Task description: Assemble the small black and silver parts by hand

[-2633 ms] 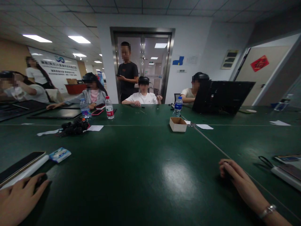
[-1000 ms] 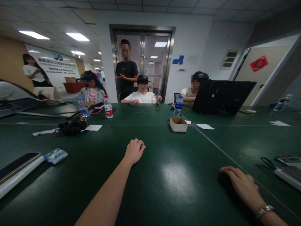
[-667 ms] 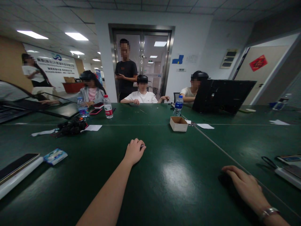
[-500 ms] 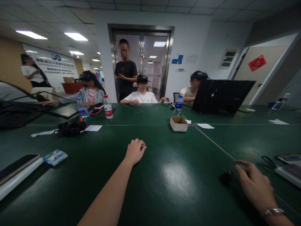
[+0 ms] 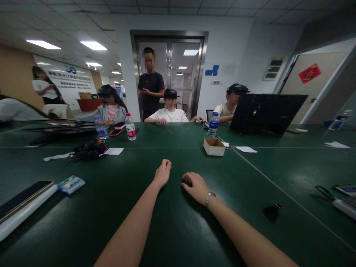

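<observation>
My left hand (image 5: pixel 162 173) rests over the green table (image 5: pixel 178 230) with its fingers curled closed. Whatever it holds, if anything, is hidden behind the fingers. Just to its right is my right hand (image 5: pixel 196 186), a bracelet (image 5: pixel 209 198) on its wrist. Its fingers curve towards the left hand, with a gap between thumb and fingertips and nothing plainly held. The two hands are apart. A small black item (image 5: pixel 272 211), perhaps a pouch, lies on the table to the right. Beyond my right hand stands a small open cardboard box (image 5: pixel 214 149).
Water bottles (image 5: pixel 131 128) stand on the far half, along with a dark monitor (image 5: pixel 267 114). A heap of black straps or cables (image 5: pixel 90 149) lies left, near a tissue pack (image 5: pixel 71 184) and a phone (image 5: pixel 25 198). Several people sit or stand beyond the table.
My right hand has moved from beside the black item at the right to the middle, near my left hand. The left hand has turned, so the small shiny thing at its fingers no longer shows.
</observation>
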A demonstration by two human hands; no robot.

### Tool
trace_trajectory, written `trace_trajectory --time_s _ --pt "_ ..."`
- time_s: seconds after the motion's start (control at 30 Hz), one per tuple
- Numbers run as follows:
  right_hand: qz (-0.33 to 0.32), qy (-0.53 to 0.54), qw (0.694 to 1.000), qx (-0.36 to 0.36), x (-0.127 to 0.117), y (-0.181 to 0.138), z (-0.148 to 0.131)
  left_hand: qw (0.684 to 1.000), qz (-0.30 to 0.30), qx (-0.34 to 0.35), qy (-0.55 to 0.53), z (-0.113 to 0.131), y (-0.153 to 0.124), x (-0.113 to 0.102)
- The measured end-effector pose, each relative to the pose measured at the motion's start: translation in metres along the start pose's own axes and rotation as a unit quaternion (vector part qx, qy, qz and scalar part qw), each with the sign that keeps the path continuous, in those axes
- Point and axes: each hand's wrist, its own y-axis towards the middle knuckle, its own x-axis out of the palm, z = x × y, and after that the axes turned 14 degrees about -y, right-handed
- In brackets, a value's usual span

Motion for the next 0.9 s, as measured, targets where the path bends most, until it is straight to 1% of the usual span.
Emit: trace_trajectory --time_s 0.03,0.1,0.17,0.23,0.3,0.4,0.5,0.6,0.67,0.7,0.8,0.9 --pt "-0.005 0.016 1.0 0.007 0.008 0.018 -0.009 0.998 0.022 0.007 -0.06 -0.002 0.005 0.003" --pt "-0.009 0.069 0.997 0.026 0.022 0.048 -0.022 0.98 0.075 0.009 -0.183 -0.005 0.015 0.009" --pt "-0.004 0.129 0.99 0.053 0.034 0.07 -0.03 0.948 0.132 -0.005 -0.29 -0.005 0.024 0.014" --pt "0.013 0.175 0.983 0.056 0.042 0.083 -0.032 0.912 0.16 -0.018 -0.378 -0.006 0.031 0.018" --pt "0.034 0.212 0.975 0.05 0.047 0.088 -0.03 0.884 0.147 -0.027 -0.443 -0.008 0.035 0.02" --pt "0.058 0.246 0.966 0.054 0.047 0.089 -0.026 0.861 0.12 -0.037 -0.493 -0.009 0.036 0.021" --pt "0.068 0.251 0.964 0.054 0.042 0.088 -0.025 0.834 0.119 -0.058 -0.535 -0.005 0.033 0.019" --pt "0.08 0.243 0.966 0.025 0.04 0.087 -0.026 0.807 0.1 -0.104 -0.573 -0.001 0.028 0.014" --pt "0.09 0.246 0.965 0.02 0.039 0.085 -0.026 0.806 0.097 -0.114 -0.572 0.0 0.026 0.012" --pt "0.093 0.254 0.962 0.027 0.039 0.084 -0.025 0.815 0.098 -0.104 -0.562 -0.001 0.025 0.011" --pt "0.099 0.296 0.947 0.07 0.037 0.082 -0.021 0.859 0.091 -0.048 -0.502 -0.005 0.023 0.013" --pt "0.106 0.366 0.919 0.102 0.035 0.083 -0.017 0.892 0.077 -0.016 -0.444 -0.01 0.022 0.014"
